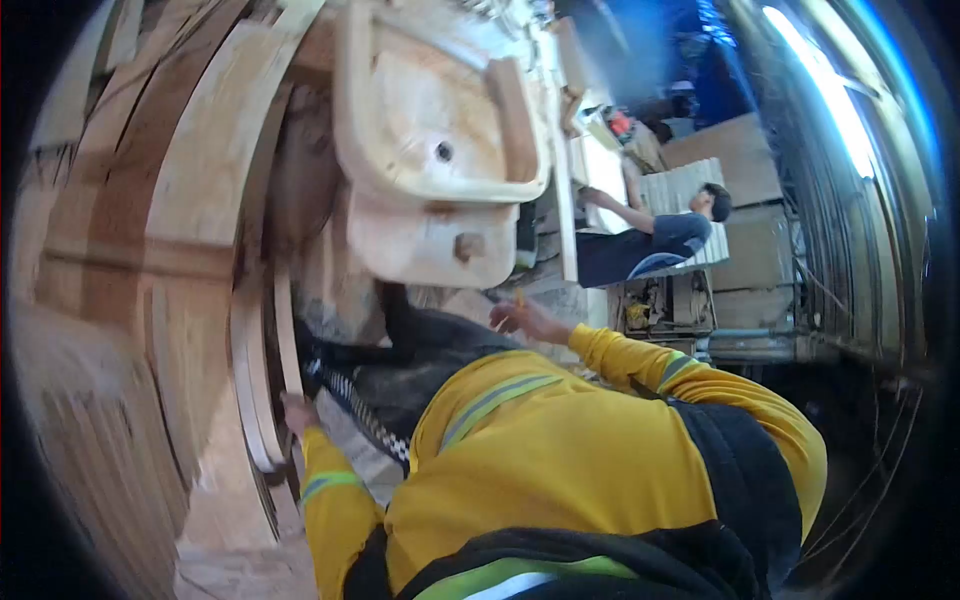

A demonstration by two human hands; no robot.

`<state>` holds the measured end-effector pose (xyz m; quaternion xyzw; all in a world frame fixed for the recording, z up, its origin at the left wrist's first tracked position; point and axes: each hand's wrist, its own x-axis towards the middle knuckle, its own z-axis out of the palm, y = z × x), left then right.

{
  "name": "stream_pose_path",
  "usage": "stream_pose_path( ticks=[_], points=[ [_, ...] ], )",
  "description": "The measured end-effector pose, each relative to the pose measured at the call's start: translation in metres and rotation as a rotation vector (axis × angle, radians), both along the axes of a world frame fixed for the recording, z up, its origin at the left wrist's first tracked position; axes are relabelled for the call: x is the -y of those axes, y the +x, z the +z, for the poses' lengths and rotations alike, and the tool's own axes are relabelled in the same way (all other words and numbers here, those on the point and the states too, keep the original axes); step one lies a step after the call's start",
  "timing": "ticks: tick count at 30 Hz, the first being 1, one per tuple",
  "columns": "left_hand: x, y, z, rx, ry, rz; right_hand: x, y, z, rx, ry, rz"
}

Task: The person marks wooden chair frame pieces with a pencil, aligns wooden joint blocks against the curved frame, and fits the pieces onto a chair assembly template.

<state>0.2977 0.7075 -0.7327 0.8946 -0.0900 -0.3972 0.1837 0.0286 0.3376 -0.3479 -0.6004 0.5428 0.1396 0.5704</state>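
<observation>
At the left, my left hand (298,412) is closed around the end of a narrow wooden strip (286,335), which stretches away from me beside the stacked boards. My right hand (532,320) is out in front of my body with its fingers curled. A thin yellow stick, perhaps a pencil (519,297), pokes out of those fingers. Beyond both hands stands a dusty, stained washbasin (430,240) with a dark drain hole. The fingers of my left hand are partly hidden by the strip and blur.
Stacked planks (205,150) fill the left side, with more boards (110,440) lower down. A co-worker in a dark shirt (683,235) is at a pale-topped bench (595,165) on the right. Long poles (850,200) line the far right, near a bright tube light (822,85).
</observation>
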Motion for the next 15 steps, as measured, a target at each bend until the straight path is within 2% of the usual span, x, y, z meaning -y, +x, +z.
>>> stream_pose_path(
  ticks=[1, 2, 3, 6, 7, 10, 11, 13, 15],
  points=[
    [-0.021, -0.014, -0.044, 0.140, -0.087, -0.062, -0.001, 0.004, -0.002, -0.013, 0.019, -0.020],
    [-0.020, -0.009, -0.033, 0.038, -0.034, -0.048, 0.000, 0.007, -0.006, -0.022, 0.035, -0.035],
    [-0.021, -0.011, -0.044, 0.083, 0.015, -0.101, -0.001, 0.010, -0.008, -0.018, 0.057, -0.026],
    [0.000, 0.002, -0.009, 0.168, 0.006, -0.016, 0.002, 0.011, -0.012, -0.013, 0.090, 0.006],
    [0.009, 0.008, 0.002, 0.117, 0.053, -0.004, 0.006, 0.013, -0.015, -0.012, 0.100, 0.028],
    [0.016, 0.012, -0.022, 0.122, 0.008, -0.074, 0.014, 0.024, -0.025, -0.033, 0.122, 0.087],
    [0.027, 0.016, -0.015, 0.134, -0.016, -0.076, 0.014, 0.028, -0.025, -0.049, 0.128, 0.101],
    [0.048, 0.026, -0.008, 0.111, 0.042, -0.151, 0.014, 0.036, -0.028, -0.021, 0.131, 0.110],
    [0.063, 0.024, -0.019, 0.206, 0.084, -0.178, 0.017, 0.040, -0.030, -0.052, 0.123, 0.116]
  ],
)
